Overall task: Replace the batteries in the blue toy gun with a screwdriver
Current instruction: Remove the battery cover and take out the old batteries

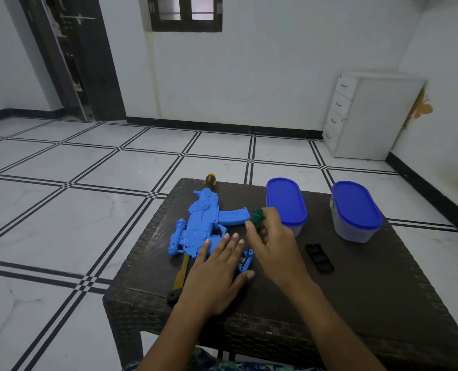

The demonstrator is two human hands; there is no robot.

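Observation:
The blue toy gun [195, 226] lies flat on the dark woven table [356, 290], its barrel pointing away from me. My left hand [214, 274] lies flat on the gun's near end with straight fingers, hiding most of the grip. My right hand [270, 245] grips a green-handled screwdriver [257, 216], held upright just right of the gun; its tip is hidden behind my fingers. A blue part of the gun [245, 262] shows between my two hands.
Two clear tubs with blue lids [285, 202] [356, 207] stand at the table's far right. A black ribbed cover piece [319, 258] lies right of my right hand. A yellow and black tool handle [211, 180] sticks out beyond the gun's muzzle. Tiled floor surrounds the table.

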